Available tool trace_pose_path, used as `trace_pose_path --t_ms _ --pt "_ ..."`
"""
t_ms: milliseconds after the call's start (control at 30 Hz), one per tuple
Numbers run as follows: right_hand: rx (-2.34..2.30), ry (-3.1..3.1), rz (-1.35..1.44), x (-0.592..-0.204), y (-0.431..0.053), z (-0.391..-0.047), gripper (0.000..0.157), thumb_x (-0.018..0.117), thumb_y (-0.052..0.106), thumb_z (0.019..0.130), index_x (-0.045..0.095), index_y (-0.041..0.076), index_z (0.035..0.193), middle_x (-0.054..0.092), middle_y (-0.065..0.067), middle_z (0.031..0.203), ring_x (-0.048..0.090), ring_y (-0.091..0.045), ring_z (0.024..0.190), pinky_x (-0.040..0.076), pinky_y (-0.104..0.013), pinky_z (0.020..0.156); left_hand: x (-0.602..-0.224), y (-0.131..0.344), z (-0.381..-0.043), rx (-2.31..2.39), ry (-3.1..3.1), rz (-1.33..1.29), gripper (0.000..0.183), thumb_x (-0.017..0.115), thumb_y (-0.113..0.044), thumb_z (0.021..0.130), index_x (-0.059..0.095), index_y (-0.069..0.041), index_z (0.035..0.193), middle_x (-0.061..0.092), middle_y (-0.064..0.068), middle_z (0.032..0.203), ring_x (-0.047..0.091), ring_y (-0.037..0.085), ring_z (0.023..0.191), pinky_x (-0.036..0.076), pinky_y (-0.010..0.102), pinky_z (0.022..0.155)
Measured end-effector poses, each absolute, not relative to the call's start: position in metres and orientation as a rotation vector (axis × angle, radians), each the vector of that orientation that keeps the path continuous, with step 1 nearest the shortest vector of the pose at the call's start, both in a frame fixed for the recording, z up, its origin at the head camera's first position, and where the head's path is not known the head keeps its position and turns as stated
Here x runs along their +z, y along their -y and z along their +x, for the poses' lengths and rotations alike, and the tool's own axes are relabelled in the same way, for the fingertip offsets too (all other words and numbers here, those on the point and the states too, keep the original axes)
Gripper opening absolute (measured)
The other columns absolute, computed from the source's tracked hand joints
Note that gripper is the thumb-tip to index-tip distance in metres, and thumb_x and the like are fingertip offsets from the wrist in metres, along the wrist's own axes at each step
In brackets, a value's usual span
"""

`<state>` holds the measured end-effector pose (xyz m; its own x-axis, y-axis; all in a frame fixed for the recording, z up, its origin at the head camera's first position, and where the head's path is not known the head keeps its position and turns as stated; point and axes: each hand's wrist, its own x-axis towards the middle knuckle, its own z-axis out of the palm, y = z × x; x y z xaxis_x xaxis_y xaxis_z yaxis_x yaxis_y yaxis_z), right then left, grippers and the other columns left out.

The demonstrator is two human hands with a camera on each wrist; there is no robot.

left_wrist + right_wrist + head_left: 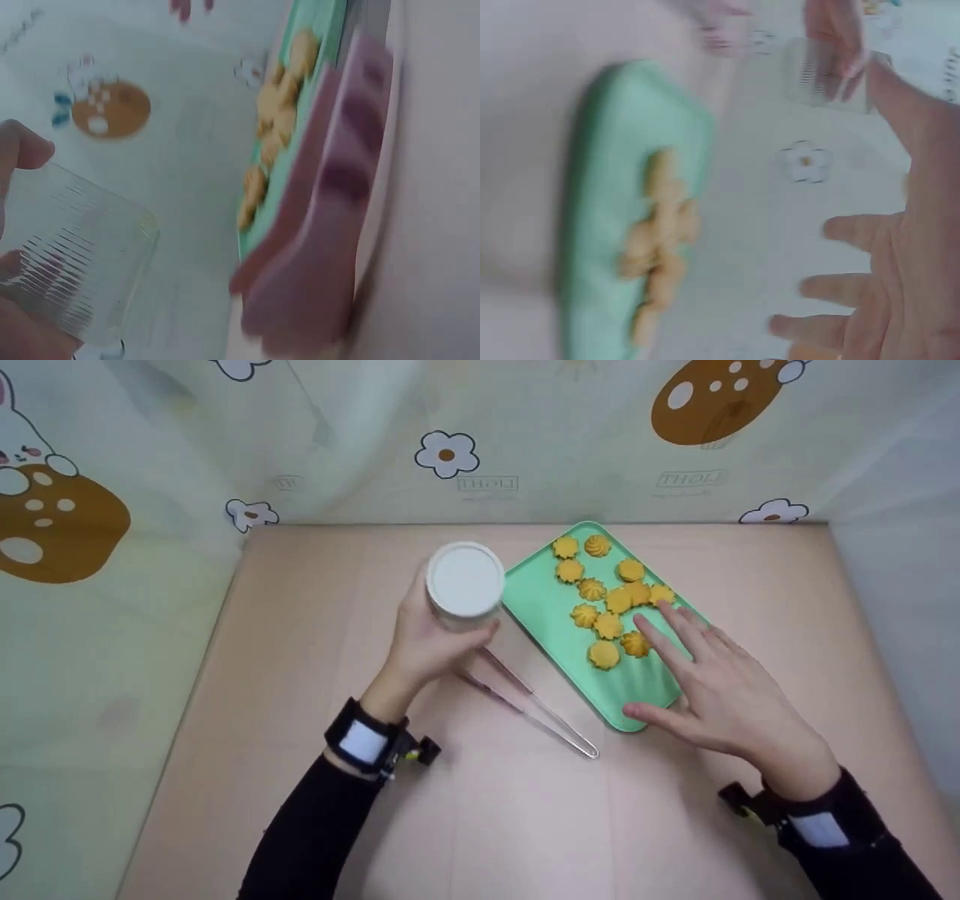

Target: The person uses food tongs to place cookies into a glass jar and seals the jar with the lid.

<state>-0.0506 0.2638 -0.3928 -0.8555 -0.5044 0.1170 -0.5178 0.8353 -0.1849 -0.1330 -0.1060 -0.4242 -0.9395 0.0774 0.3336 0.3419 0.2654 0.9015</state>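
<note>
Over a pale pink tabletop (510, 832), a green rectangular tray with rounded corners (536, 596) lies aslant right of centre, its long axis running from far left to near right. A pair of slim tongs with pink ends and a metal loop handle (330, 225) lies just left of the tray, roughly parallel to its long edge, the loop pointing near right. A clear ribbed jar (90, 247), closed by a round white lid (465, 577), stands nearly upright above the tabletop by the tray's far left corner, lid uppermost. Golden, scalloped, piped cookies (608, 625) are scattered on the tray, some touching. In the head view, the right hand covers part of the tray's right side, the left hand and jar hide the far end of the tongs, and the lid masks most of the jar's body; in the left wrist view the lid falls outside the frame, and the nearby tongs are blurred. The tray is cut off and the cookies smeared in the right wrist view. The left hand (429, 639) is curled round the jar, thumb along its near side; the right hand (724, 690), fingers widely spread, holds nothing and hovers above the tray, apart from the cookies.
</note>
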Motion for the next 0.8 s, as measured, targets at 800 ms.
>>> trace_pose_path --t_ms 800 --pt "0.627 2.555 0.895 -0.341 -0.179 -0.047 0.09 0.066 0.074 0.097 0.058 0.006 0.156 0.068 -0.016 0.137 0.068 -0.031 0.121 0.062 -0.049 0.094 -0.421 0.041 -0.051 -1.298 2.37 -0.782 0.094 0.101 -0.027 0.076 0.05 -0.002 0.15 0.06 0.013 0.146 0.054 0.022 0.141 0.043 0.051 0.121"
